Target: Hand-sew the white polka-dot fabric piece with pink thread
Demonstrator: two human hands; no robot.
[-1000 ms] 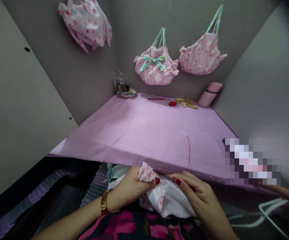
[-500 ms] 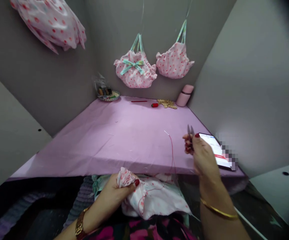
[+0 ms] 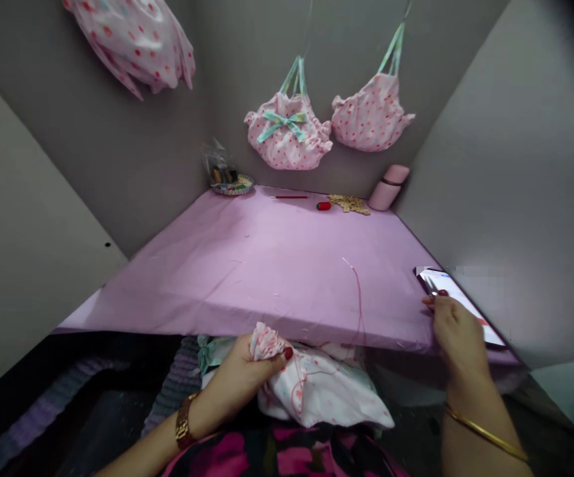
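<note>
My left hand [image 3: 247,364] is closed around a gathered bunch of white-and-pink dotted fabric [image 3: 324,391], just below the table's front edge. Frilled folds poke out above my fingers, and the rest of the cloth drapes over my lap. Red thread [image 3: 359,295] runs from the fabric up onto the table, where a needle [image 3: 347,263] lies at its end. Over at the right edge, my right hand [image 3: 458,328] grips small scissors [image 3: 430,285], their blades pointing away from me above a phone [image 3: 485,324]. My fingers hide the scissors' handles.
Pink cloth covers the table [image 3: 287,258]. At its back are a basket [image 3: 234,187], a red pencil-like stick [image 3: 290,197], a red thread spool [image 3: 323,206], a beige beaded piece [image 3: 350,203] and a pink bottle [image 3: 388,188]. Dotted garments [image 3: 289,142] hang above.
My right hand has moved right with the scissors, from beside the phone to over it. The left hand keeps its hold on the fabric. The whole view has shifted slightly.
</note>
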